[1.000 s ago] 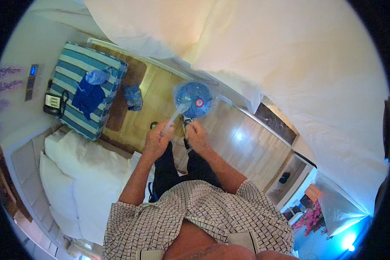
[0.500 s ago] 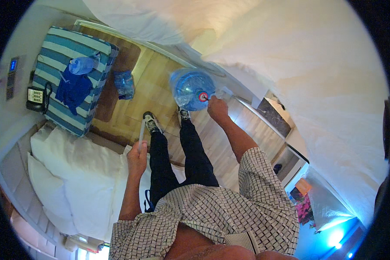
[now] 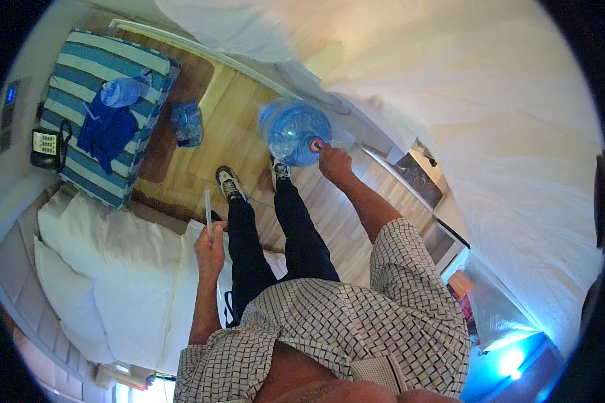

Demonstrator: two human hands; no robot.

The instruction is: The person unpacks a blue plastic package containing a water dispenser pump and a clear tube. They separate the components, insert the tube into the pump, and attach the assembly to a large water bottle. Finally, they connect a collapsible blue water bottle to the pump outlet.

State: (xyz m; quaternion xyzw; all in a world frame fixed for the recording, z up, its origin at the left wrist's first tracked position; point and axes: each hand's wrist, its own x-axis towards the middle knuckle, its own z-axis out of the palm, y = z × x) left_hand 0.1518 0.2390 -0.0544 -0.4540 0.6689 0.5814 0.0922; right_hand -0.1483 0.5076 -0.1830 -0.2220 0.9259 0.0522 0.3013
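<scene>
- Left hand (image 3: 210, 255), raised in front of the bed: fingers closed around the lower end of a slim clear tube (image 3: 208, 205), which stands up above them.
- Right hand (image 3: 336, 165), stretched forward: fingers at the red-rimmed cap (image 3: 316, 146) of the bottle; whether they are clamped on its centre or merely resting there cannot be told.
- Water bottle (image 3: 290, 134), large, blue, clear: just beyond the right fingers, to their left, on the floor (image 3: 215, 142) in front of the shoes (image 3: 227, 181); cap facing the wearer.
- Plastic wrap (image 3: 343, 140), clear, loose: around the bottle, one fold just above the right fingers.
- Step in hand, as judged: right fingers working at the cap, with the tube kept aside in the left, well apart from the bottle.
- Called for, as judged: a sure pinch on the cap's middle, the loose wrap clear of the right fingers, and the bottle kept from tipping, as neither palm braces it.
- Counter (image 3: 109, 62), striped blue and white: well beyond the left fingers, to their left; on it a blue cloth (image 3: 107, 134), a pale blue plastic container (image 3: 121, 93) and a telephone (image 3: 46, 144).
- Packet (image 3: 187, 124), blue: on the floor, ahead of the left fingers.
- Bed (image 3: 124, 269), white-covered: left of the left fingers.
</scene>
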